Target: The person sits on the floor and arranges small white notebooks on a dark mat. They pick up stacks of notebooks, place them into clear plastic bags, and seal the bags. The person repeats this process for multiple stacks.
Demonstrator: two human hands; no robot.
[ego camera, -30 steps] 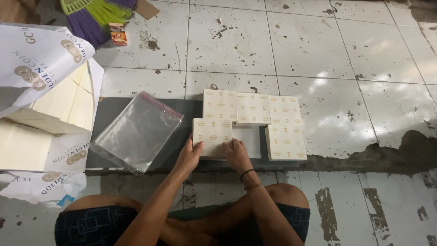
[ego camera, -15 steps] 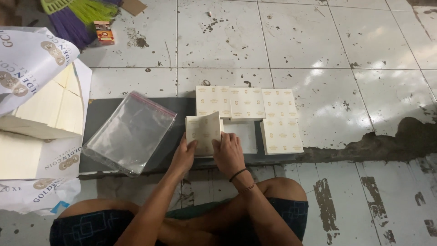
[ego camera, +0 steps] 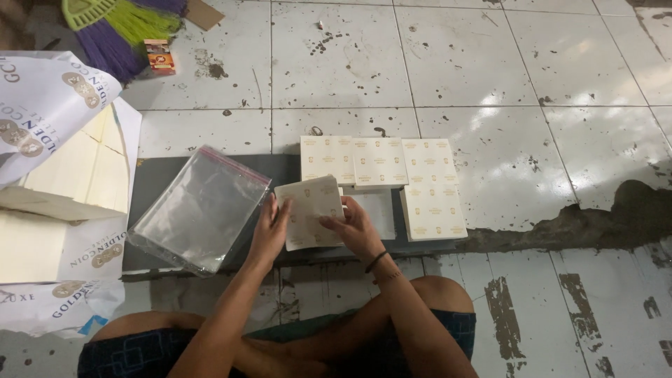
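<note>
Cream-coloured sheets (ego camera: 309, 212), a small stack of them printed with rows of little labels, sit lifted and tilted between the person's two hands, just above the near edge of a dark board (ego camera: 159, 183) that lies on the tiled floor (ego camera: 560, 126). The left hand (ego camera: 269, 227) is on the stack's left edge, the right hand (ego camera: 352, 227) on its lower right corner, so the stack lies between them and touches both.

At the far left a big pile of plain cream paper (ego camera: 49, 210) in a torn white wrapper (ego camera: 42, 105) runs out of view, so its full extent cannot be seen. Beside it on the board lies a clear plastic bag (ego camera: 199, 208) with a reddish strip along its mouth; what it holds, if anything, is hard to make out. The left palm is hidden behind the stack. Print on the sheets is too small to tell apart. Behind the held stack more label stacks (ego camera: 381, 161) lie flat, edge to edge, with another (ego camera: 432, 210) to the right. A broom (ego camera: 119, 28) is cut off at the top left, a small box (ego camera: 159, 56) near it.

The left hand has its fingers loosely closed around the stack's edge. The right hand pinches the corner, thumb on top, fingers curled beneath.
</note>
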